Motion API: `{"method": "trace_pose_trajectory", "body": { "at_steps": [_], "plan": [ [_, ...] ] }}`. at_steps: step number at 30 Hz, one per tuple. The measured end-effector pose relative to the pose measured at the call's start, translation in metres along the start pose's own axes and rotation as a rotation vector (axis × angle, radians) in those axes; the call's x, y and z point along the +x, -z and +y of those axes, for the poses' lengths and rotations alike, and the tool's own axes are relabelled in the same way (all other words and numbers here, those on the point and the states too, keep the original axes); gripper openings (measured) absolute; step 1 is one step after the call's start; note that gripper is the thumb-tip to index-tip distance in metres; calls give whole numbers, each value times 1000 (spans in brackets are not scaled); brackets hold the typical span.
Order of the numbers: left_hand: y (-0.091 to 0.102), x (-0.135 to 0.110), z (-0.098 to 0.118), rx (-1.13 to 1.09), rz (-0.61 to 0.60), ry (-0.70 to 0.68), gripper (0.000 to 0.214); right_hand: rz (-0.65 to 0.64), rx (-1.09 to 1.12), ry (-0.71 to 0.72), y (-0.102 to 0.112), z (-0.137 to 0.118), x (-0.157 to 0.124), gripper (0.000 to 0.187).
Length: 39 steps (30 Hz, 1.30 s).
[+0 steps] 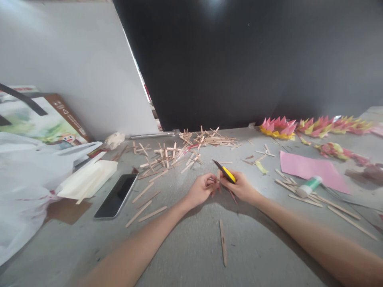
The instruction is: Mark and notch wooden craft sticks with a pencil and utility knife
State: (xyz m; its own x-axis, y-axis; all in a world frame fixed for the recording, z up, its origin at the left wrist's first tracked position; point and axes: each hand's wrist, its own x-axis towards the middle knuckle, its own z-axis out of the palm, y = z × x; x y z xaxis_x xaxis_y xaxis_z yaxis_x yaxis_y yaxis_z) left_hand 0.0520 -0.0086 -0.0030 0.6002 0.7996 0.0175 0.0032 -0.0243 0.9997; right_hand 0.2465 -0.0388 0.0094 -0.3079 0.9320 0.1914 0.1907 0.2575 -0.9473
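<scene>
My left hand (204, 188) is closed, its fingers pinching a wooden craft stick (218, 177) held upright with a dark slot in it. Close on the right, my right hand (241, 187) is closed around a yellow and black utility knife (228, 174). The knife's dark tip points up and left, above the stick. My right fingertips are near the stick; whether they touch it is hidden. Below both hands, a single craft stick (223, 243) with a small slot lies on the grey table (191, 247).
Behind my hands lies a pile of craft sticks (215, 139), some crossed. To the left are a phone (116, 196) and a white plastic bag (26, 183). On the right are pink paper (311, 171), a glue stick (310, 186) and folded paper pieces (278, 127). A black panel (239, 59) stands behind.
</scene>
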Motion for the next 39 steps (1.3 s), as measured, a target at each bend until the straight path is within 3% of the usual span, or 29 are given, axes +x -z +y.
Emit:
{"method": "trace_pose_trajectory", "body": {
  "at_steps": [18, 29, 33, 39],
  "plan": [
    [-6, -1, 0, 68, 104, -59, 40, 109, -69, -23, 5, 16, 3, 15],
    [-5, -3, -1, 136, 145, -79, 36, 204, -87, -47, 5, 19, 4, 23],
    [-3, 0, -3, 88, 164, -83, 40, 266, -18, -102, 4, 19, 4, 37],
    [-2, 3, -5, -30, 61, -33, 48, 112, 45, -45, 8, 14, 0, 38]
  ]
}}
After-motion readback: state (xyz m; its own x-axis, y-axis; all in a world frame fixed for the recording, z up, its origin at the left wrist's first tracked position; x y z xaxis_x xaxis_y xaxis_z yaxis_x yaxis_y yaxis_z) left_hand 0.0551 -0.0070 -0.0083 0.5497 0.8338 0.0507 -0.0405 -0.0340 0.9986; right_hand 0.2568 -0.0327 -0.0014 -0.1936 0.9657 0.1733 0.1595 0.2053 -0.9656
